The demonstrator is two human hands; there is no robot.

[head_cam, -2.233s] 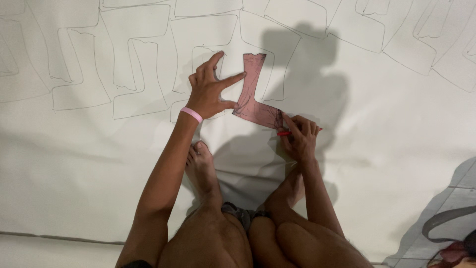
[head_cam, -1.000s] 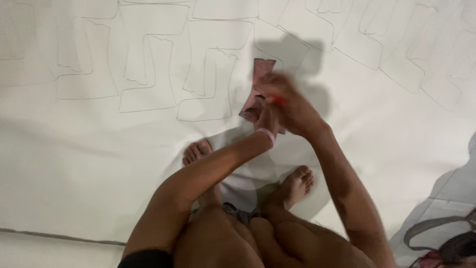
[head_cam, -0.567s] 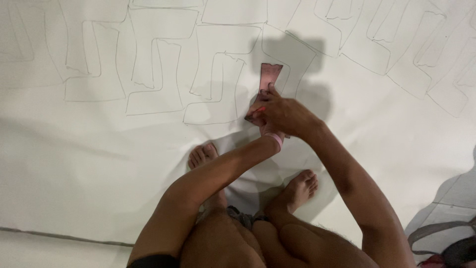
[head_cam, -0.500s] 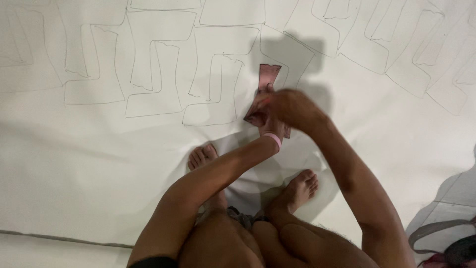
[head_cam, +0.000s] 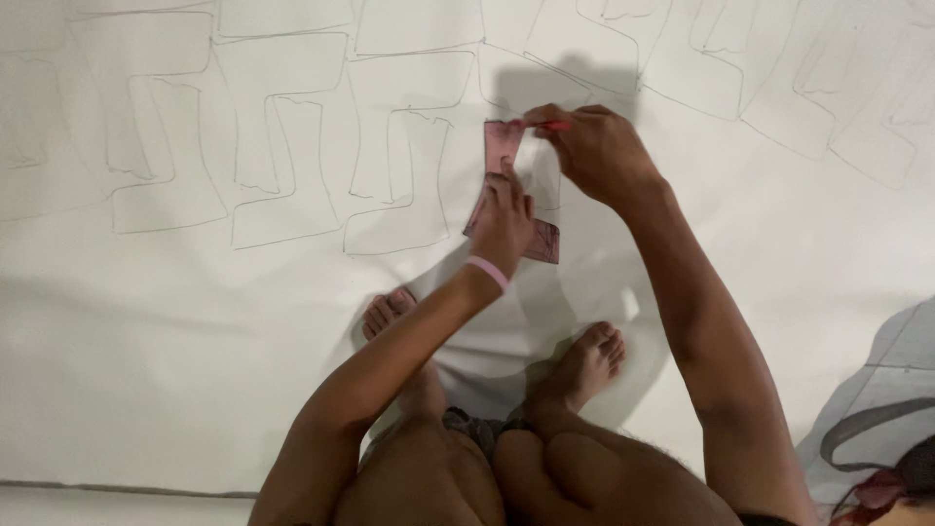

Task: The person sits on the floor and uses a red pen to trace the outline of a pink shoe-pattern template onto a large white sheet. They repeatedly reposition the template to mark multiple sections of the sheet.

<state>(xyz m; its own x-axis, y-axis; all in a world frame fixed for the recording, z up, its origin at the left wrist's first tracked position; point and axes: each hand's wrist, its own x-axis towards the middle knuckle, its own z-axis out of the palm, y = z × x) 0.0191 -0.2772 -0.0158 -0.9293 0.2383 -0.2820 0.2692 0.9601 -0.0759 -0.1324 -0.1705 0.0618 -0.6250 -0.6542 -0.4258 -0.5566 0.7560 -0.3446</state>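
Pink L-shaped template [head_cam: 506,161] lies flat on white fabric [head_cam: 195,321], dark scribbles on face. Left hand [head_cam: 502,219] flat, fingers spread, pinning it. Right hand [head_cam: 594,151] pinches red pencil [head_cam: 550,126] at template's far edge.

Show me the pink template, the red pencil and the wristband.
pink template [head_cam: 504,146], head view, upper strip.
red pencil [head_cam: 552,126], head view, shaft beside fingers.
wristband [head_cam: 487,272], head view, band on left wrist.
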